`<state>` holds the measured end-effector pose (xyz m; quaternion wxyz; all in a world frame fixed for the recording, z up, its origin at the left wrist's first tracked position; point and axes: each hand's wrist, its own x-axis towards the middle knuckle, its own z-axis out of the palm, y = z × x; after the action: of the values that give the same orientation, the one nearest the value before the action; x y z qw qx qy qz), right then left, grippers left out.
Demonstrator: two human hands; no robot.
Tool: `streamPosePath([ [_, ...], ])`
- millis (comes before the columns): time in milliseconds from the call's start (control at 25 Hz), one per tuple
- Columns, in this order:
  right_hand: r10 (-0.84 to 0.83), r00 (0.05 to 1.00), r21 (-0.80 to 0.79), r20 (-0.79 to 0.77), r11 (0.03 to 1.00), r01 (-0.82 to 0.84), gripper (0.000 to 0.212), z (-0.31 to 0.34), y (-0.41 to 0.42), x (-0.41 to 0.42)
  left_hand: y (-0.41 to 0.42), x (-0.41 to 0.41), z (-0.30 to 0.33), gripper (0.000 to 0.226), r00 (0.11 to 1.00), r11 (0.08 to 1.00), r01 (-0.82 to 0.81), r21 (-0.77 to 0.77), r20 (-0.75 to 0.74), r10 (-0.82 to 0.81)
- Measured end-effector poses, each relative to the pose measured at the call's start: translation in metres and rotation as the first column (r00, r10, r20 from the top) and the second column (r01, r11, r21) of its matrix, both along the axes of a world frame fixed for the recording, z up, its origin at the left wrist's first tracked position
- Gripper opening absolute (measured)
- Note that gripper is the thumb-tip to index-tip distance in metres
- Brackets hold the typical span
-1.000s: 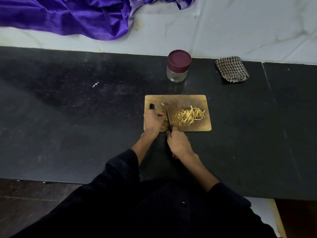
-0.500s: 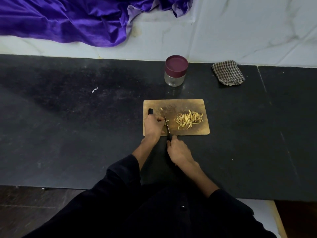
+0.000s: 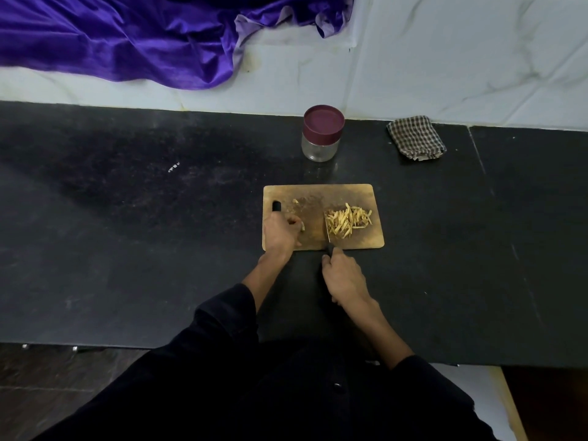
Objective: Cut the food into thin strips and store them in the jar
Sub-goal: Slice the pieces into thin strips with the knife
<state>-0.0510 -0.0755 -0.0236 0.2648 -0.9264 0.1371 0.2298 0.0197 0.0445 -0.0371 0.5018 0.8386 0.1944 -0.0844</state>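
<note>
A wooden cutting board (image 3: 318, 194) lies on the black counter. A pile of thin pale strips (image 3: 348, 220) sits on its right half. My right hand (image 3: 343, 275) grips the handle of a knife (image 3: 327, 232), whose blade stands against the pile's left edge. My left hand (image 3: 281, 232) rests on the board's left side, fingers curled round a small piece of the food (image 3: 303, 227). A tiny scrap (image 3: 295, 201) lies near the board's top. The glass jar (image 3: 321, 135), with its maroon lid on, stands behind the board.
A folded checked cloth (image 3: 416, 138) lies at the back right of the black counter (image 3: 127, 218). A purple satin cloth (image 3: 127, 36) drapes over the white ledge behind. The counter's front edge runs just before my body.
The knife has moved right, from beside my left fingers to the pile of strips. My left hand has stayed on the board's left side.
</note>
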Motion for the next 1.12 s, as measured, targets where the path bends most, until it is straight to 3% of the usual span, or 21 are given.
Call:
streamPosePath([
  [520,0.086,0.996,0.067,0.019,0.994,-0.087,0.018,0.005,0.012,0.002,0.004,0.0,0.001,0.011,0.999,0.995,-0.022,-0.096,-0.043,0.017],
  [1120,0.078,0.997,0.129,-0.025,0.989,-0.074,0.026,0.002,0.02,0.013,0.003,0.0,0.004,0.008,0.999,0.996,-0.036,-0.077,-0.033,0.034],
])
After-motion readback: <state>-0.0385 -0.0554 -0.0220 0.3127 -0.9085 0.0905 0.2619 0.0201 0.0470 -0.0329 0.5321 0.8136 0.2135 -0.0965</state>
